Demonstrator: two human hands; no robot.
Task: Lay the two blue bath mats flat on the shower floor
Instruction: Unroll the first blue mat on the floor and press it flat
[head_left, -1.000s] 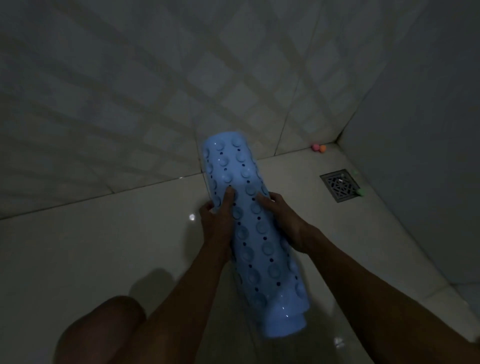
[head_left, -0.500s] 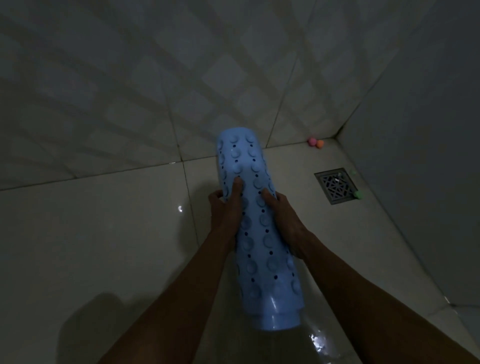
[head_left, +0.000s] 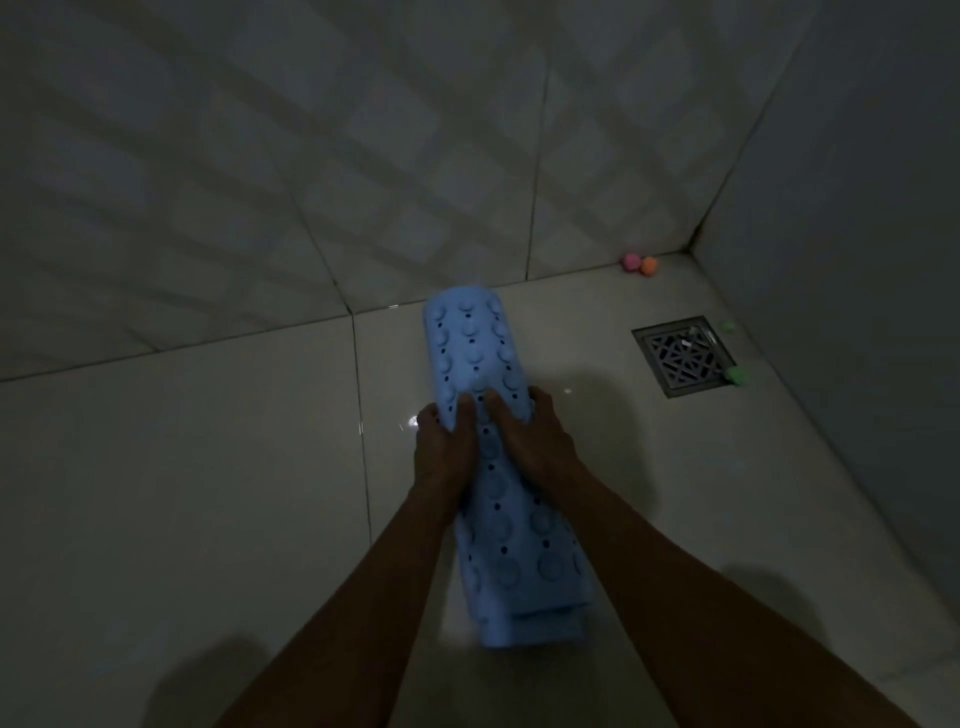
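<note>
A rolled blue bath mat (head_left: 470, 343), covered in suction cups and small holes, points away from me over the pale shower floor (head_left: 182, 493). At its near end an inner blue layer sticks out; whether that is a second mat I cannot tell. My left hand (head_left: 441, 447) grips the roll's left side and my right hand (head_left: 530, 436) grips its right side, thumbs on top, close together near the middle. The roll's underside is hidden, so contact with the floor is unclear.
A square metal drain (head_left: 683, 356) sits at the right near the side wall. Two green balls (head_left: 736, 375) lie beside it, and a pink and an orange ball (head_left: 640, 263) rest in the far corner. Tiled walls close the back and right.
The roll has come lower and closer to the floor, and my two hands have drawn nearer together on top of it. My knee at the lower left has left the view.
</note>
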